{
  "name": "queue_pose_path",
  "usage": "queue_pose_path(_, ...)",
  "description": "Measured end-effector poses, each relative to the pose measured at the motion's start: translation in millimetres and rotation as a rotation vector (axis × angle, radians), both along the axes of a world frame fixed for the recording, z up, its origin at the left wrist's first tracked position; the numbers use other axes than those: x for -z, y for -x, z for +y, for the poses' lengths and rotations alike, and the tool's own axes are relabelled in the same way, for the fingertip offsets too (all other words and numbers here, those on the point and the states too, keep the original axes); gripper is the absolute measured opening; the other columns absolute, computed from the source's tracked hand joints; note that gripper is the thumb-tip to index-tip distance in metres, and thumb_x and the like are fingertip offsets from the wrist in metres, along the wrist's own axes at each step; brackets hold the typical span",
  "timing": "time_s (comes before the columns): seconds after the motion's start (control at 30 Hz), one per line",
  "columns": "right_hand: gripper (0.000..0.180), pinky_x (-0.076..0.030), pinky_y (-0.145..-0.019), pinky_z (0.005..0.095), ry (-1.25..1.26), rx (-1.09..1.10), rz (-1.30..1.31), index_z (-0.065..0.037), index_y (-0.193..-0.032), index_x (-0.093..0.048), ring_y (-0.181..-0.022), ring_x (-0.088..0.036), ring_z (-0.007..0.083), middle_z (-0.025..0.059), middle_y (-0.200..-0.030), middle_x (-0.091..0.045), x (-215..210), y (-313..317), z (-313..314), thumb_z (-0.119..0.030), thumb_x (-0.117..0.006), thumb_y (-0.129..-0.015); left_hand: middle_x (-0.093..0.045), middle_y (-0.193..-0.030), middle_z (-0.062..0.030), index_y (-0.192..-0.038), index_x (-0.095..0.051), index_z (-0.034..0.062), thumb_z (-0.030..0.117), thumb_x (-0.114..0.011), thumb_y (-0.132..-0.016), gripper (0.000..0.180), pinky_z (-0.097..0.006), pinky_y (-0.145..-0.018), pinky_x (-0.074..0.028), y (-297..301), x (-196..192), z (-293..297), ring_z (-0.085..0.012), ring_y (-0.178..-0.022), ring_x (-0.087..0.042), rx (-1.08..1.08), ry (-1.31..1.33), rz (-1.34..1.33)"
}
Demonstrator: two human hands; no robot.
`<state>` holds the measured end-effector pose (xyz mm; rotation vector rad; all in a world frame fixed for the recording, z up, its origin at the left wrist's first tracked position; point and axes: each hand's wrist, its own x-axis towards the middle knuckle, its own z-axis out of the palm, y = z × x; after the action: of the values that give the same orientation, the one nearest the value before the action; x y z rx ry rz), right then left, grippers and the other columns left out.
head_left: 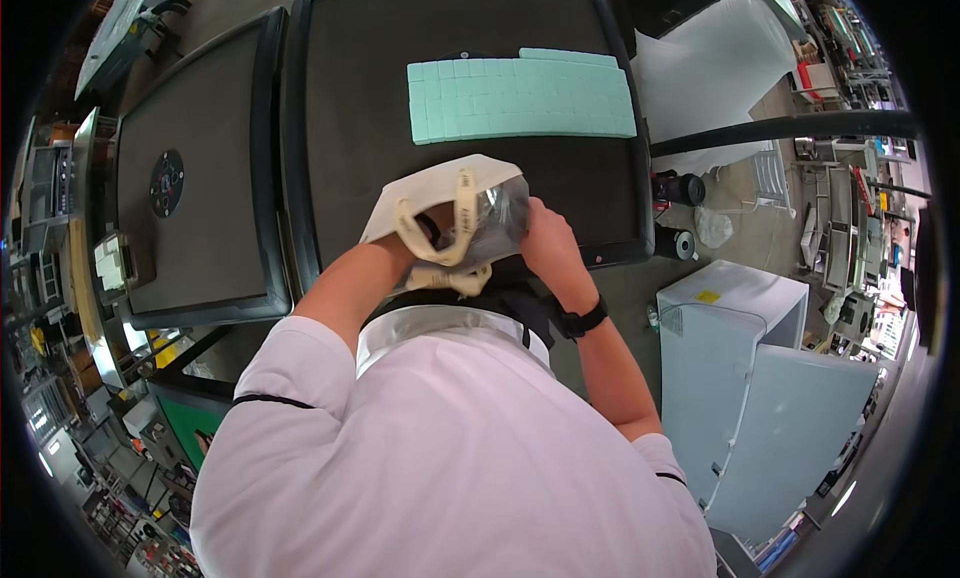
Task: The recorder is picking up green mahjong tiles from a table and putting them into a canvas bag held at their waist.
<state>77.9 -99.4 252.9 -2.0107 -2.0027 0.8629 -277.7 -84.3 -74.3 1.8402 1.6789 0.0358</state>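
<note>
In front of my body is a cream cloth tote bag (440, 183) with looped handles (463, 213), lying over the near edge of a dark table (350, 88). My left hand (396, 250) reaches in at the bag's left side, under a handle; its fingers are hidden there. Closed at the bag's right edge is my right hand (548, 243), fingers curled round the rim. Between the handle and that hand shows a shiny grey, plastic-looking piece (503, 218); whether it is a lining or a separate thing I cannot tell.
Pale green blocks (520, 100) sit in tight rows on the far right of the table. A second dark panel (200, 178) with a round black disc (167, 183) adjoins at left. White sheeting (715, 68) and a white fridge-like cabinet (740, 318) stand at right.
</note>
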Motion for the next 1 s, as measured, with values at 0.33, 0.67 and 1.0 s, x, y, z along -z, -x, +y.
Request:
queue_pose_path(0.33,0.065,-0.061,-0.094,0.0527,0.009,0.138,-0.07,0.005,-0.144,-0.061,-0.108,-0.076,0.045,0.0266,-0.11,-0.079,-23.9,24.7,10.3,-0.031,-0.076,-0.093,-0.053,-0.159,-0.0231,-0.163,-0.041,0.0065,0.046,-0.095,-0.072,0.113,-0.054,-0.12,-0.046,-94.0,-133.2,74.4,-0.0453,-0.144,-0.054,0.488,-0.013,0.199)
queue_pose_path(0.67,0.058,-0.061,-0.088,0.059,0.143,0.026,0.036,0.01,-0.145,-0.05,-0.095,-0.074,0.0551,0.0379,-0.098,-0.074,-20.4,49.1,1.0,-0.01,-0.066,-0.092,-0.049,-0.162,-0.0214,-0.162,-0.047,0.0054,0.034,-0.082,-0.085,0.09,-0.053,-0.125,-0.041,-54.7,-109.4,46.7,-0.0431,-0.15,-0.046,0.513,-0.149,0.143)
queue_pose_path(1.0,0.074,-0.064,-0.077,0.0476,0.254,0.056,0.121,0.014,-0.16,-0.036,-0.072,-0.078,0.0406,0.0269,-0.082,-0.076,-32.2,55.8,-21.6,-0.01,-0.059,-0.094,-0.055,-0.15,-0.0131,-0.148,-0.057,0.0085,0.052,-0.09,-0.077,0.09,-0.054,-0.112,-0.047,-84.0,-129.4,37.4,-0.0327,-0.136,-0.055,0.697,-0.309,0.247)
